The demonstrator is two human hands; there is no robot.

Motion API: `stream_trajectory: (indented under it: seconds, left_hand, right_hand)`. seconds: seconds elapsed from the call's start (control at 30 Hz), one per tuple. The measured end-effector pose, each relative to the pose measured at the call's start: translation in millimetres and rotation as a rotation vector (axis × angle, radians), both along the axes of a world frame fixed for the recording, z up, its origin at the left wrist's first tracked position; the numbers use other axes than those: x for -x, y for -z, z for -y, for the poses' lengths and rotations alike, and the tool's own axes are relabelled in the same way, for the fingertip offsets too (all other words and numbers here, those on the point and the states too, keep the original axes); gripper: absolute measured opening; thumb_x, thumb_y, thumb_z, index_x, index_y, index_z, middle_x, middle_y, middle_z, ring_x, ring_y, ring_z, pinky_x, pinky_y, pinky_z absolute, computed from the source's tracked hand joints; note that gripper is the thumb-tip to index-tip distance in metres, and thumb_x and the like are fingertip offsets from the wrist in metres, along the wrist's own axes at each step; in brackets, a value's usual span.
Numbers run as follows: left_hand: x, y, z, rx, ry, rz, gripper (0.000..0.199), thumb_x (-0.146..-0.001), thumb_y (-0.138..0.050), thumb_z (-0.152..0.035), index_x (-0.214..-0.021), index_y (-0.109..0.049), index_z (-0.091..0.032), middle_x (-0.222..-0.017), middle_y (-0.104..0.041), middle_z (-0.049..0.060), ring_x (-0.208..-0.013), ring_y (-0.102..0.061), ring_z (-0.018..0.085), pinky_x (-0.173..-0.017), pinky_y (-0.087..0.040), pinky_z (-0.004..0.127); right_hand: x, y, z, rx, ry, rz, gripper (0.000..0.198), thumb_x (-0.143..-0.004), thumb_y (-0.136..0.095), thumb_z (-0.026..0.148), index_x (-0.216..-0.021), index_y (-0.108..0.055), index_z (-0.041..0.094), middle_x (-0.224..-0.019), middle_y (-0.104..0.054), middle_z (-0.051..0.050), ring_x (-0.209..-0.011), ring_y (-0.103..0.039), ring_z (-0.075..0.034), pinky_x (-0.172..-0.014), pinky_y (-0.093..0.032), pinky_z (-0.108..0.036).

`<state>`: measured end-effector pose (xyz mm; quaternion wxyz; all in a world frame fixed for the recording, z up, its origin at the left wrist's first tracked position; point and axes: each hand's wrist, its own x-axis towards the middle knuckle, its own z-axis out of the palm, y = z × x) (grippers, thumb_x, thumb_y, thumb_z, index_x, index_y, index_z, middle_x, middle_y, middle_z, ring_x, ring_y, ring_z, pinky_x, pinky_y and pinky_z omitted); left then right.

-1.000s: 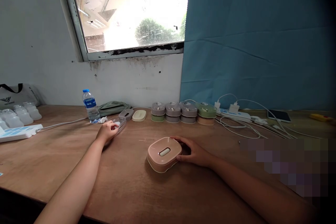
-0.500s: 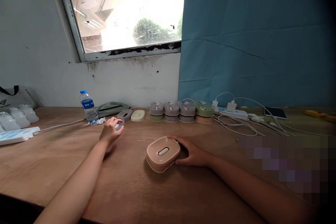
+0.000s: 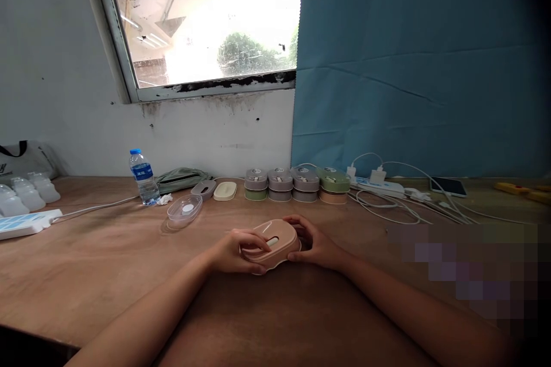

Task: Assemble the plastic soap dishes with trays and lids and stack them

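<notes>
A peach lidded box point(image 3: 282, 231) with rounded corners is on the wooden table in front of me, with an oval slot in its top showing a pale piece inside. My left hand point(image 3: 239, 251) grips its left end, fingers over the top near the slot and thumb at the lower front edge. At the opposite end, my right hand point(image 3: 317, 246) holds the side between thumb and fingers. Farther back on the left lies a clear plastic tray point(image 3: 185, 210) with a white round spot, apart from both hands.
Several stacked two-tier boxes point(image 3: 279, 184) line the wall. Left of them lie a cream lid point(image 3: 225, 191), a grey slotted lid point(image 3: 204, 189), a green pouch point(image 3: 183, 179) and a water bottle point(image 3: 144, 178). White cables point(image 3: 387, 205) and a power strip point(image 3: 381, 185) spread at right.
My left hand has let go of the clear tray at the back left and come to the peach box, now gripping its left end. The box has turned slightly; my right hand stays on it.
</notes>
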<state>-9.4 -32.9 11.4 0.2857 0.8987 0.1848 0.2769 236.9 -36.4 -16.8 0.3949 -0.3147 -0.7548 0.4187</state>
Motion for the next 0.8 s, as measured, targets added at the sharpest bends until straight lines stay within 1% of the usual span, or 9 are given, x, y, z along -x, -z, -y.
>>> stream_trajectory:
  seconds: [0.2, 0.27, 0.33, 0.4, 0.47, 0.53, 0.63, 0.73, 0.8]
  left_hand:
    - [4, -0.9, -2, 0.095, -0.023, 0.100, 0.031, -0.062, -0.070, -0.029, -0.090, -0.067, -0.015, -0.095, -0.066, 0.009, -0.096, -0.058, 0.024, -0.080, -0.047, 0.031]
    - [3, -0.2, -2, 0.150, -0.056, 0.147, 0.031, -0.062, -0.069, -0.029, -0.089, -0.067, -0.013, -0.089, -0.067, 0.010, -0.086, -0.061, 0.022, -0.072, -0.049, 0.029]
    - [3, 1.2, -3, 0.251, -0.116, 0.221, 0.034, -0.064, -0.068, -0.032, -0.090, -0.066, -0.010, -0.079, -0.067, 0.009, -0.068, -0.061, 0.017, -0.058, -0.048, 0.024]
    - [5, 1.9, -6, 0.350, -0.181, 0.282, 0.037, -0.066, -0.066, -0.036, -0.092, -0.065, -0.009, -0.066, -0.064, 0.006, -0.053, -0.055, 0.011, -0.045, -0.041, 0.020]
    - [11, 0.2, -10, 0.381, -0.240, 0.325, 0.038, -0.068, -0.064, -0.038, -0.092, -0.064, -0.009, -0.060, -0.061, 0.003, -0.047, -0.049, 0.008, -0.041, -0.036, 0.017]
    - [23, -5.4, -16, 0.357, -0.282, 0.348, 0.037, -0.069, -0.063, -0.038, -0.093, -0.064, -0.010, -0.062, -0.061, 0.003, -0.048, -0.049, 0.008, -0.043, -0.036, 0.017]
    - [49, -21.2, -31, 0.295, -0.383, 0.416, 0.041, -0.069, -0.062, -0.041, -0.096, -0.063, -0.010, -0.070, -0.065, 0.006, -0.058, -0.056, 0.012, -0.051, -0.043, 0.021]
    - [73, -39.8, -57, 0.131, -0.606, 0.518, 0.048, -0.068, -0.059, -0.047, -0.099, -0.062, -0.010, -0.080, -0.067, 0.009, -0.069, -0.060, 0.017, -0.061, -0.048, 0.026]
    - [82, -48.1, -81, -0.026, -0.807, 0.407, 0.051, -0.069, -0.056, -0.049, -0.102, -0.061, -0.010, -0.087, -0.067, 0.009, -0.075, -0.061, 0.019, -0.065, -0.048, 0.026]
  right_hand:
    - [1, 1, -2, 0.009, 0.028, -0.031, 0.069, -0.057, -0.076, 0.028, -0.114, -0.036, 0.024, -0.121, -0.045, -0.010, -0.110, -0.047, -0.023, -0.091, -0.041, -0.038]
    - [1, 2, -2, 0.012, 0.021, -0.036, 0.071, -0.057, -0.076, 0.029, -0.116, -0.035, 0.024, -0.121, -0.045, -0.010, -0.110, -0.047, -0.023, -0.091, -0.041, -0.039]
    - [1, 3, -2, 0.006, 0.004, -0.032, 0.078, -0.055, -0.077, 0.029, -0.119, -0.032, 0.024, -0.123, -0.043, -0.011, -0.113, -0.045, -0.023, -0.094, -0.039, -0.039]
    - [1, 3, -2, -0.001, -0.002, -0.015, 0.087, -0.053, -0.078, 0.030, -0.124, -0.027, 0.024, -0.126, -0.040, -0.012, -0.115, -0.043, -0.023, -0.097, -0.035, -0.040]
    - [2, 4, -1, -0.003, -0.009, 0.012, 0.093, -0.053, -0.078, 0.031, -0.127, -0.022, 0.024, -0.127, -0.038, -0.012, -0.117, -0.041, -0.024, -0.099, -0.033, -0.043]
    - [1, 4, -1, -0.002, -0.023, 0.042, 0.092, -0.055, -0.077, 0.031, -0.128, -0.021, 0.024, -0.127, -0.039, -0.012, -0.117, -0.041, -0.023, -0.100, -0.032, -0.044]
    - [0, 4, -1, -0.009, -0.021, 0.089, 0.089, -0.056, -0.077, 0.030, -0.128, -0.024, 0.024, -0.126, -0.041, -0.012, -0.117, -0.041, -0.023, -0.100, -0.032, -0.043]
    - [0, 4, -1, -0.026, -0.008, 0.124, 0.087, -0.055, -0.077, 0.031, -0.127, -0.027, 0.023, -0.126, -0.041, -0.012, -0.115, -0.043, -0.023, -0.099, -0.034, -0.043]
    - [1, 4, -1, -0.036, -0.006, 0.134, 0.087, -0.055, -0.077, 0.032, -0.126, -0.028, 0.022, -0.126, -0.041, -0.012, -0.114, -0.043, -0.023, -0.099, -0.034, -0.043]
